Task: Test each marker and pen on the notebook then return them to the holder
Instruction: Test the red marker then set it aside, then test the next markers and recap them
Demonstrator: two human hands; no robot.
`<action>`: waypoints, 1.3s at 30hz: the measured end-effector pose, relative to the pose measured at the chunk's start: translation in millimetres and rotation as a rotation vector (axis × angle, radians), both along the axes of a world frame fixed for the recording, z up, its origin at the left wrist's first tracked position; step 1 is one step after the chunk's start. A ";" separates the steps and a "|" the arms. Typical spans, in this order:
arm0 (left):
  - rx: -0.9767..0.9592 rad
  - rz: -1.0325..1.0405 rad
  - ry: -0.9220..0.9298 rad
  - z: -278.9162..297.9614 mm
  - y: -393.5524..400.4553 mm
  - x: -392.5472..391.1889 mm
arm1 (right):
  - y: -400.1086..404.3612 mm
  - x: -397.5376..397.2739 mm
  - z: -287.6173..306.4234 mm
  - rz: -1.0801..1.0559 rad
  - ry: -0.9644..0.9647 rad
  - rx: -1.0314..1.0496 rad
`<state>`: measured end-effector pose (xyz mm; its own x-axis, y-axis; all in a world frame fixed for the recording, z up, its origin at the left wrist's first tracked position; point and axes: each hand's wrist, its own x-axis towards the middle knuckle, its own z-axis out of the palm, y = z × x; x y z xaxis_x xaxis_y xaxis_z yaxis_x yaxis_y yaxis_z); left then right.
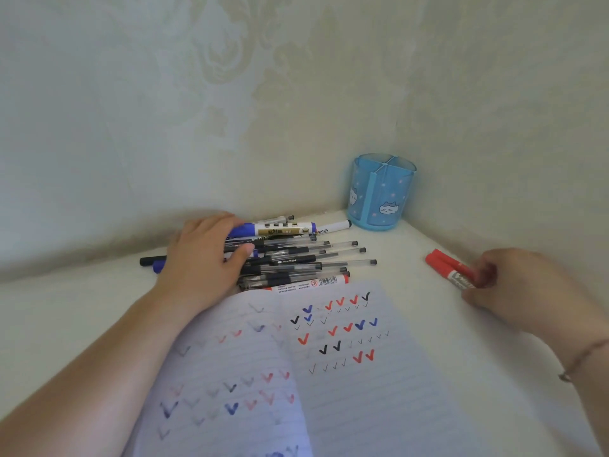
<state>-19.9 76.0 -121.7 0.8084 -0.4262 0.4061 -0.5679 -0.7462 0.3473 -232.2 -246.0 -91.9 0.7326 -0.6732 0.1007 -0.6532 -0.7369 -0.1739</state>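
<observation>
Nearest the camera the open notebook lies flat on the bench, both pages covered in red, blue and black ticks; its lower edge is cut off by the frame. Beyond its top edge sits the pile of pens and markers, long axes running roughly left-right, caps mostly pointing right toward the holder. The left hand rests on the pile's left end, fingers curled over several barrels (which 1 it has singled out, cannot tell; the palm hides the near ends). The right hand sits right of the notebook, fingers pinching the near end of a red marker whose axis slants up-left, cap end away from the hand; its lower body is hidden by the fingers. Farthest back, the blue holder stands upright in the corner, looks empty, nearer the right hand than the left.
</observation>
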 end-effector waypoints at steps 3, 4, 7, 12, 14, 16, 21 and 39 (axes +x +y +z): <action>0.075 0.026 0.014 0.1 -4.3 -2.3 | -0.7 1.0 -1.1 -0.006 0.003 -0.050; 0.081 0.030 0.020 -0.3 -5.3 -2.1 | 1.6 2.1 -0.7 -0.005 0.004 -0.053; 0.086 0.052 0.007 -2.3 -6.3 -0.7 | 16.8 6.0 -1.6 0.036 -0.051 -0.048; 0.054 0.088 -0.039 -4.6 -8.5 2.4 | 54.5 9.7 5.5 0.137 -0.164 -0.014; 0.027 0.090 -0.051 -4.0 -9.0 2.4 | 64.2 9.0 8.0 0.157 -0.201 0.001; -0.011 0.093 -0.055 -2.5 -9.9 1.1 | 69.6 9.0 8.3 0.180 -0.230 -0.002; -0.092 0.060 -0.035 -0.5 -11.6 -0.1 | 80.1 9.5 6.8 0.240 -0.357 -0.007; -0.164 -0.016 -0.041 1.9 -11.0 -2.2 | 87.6 9.4 0.0 0.397 -0.473 0.063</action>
<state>-22.1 65.0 -119.8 0.7836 -0.3641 0.5034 -0.5951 -0.6726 0.4399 -222.8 -158.4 -91.9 0.8141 -0.3735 0.4447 -0.1728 -0.8868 -0.4285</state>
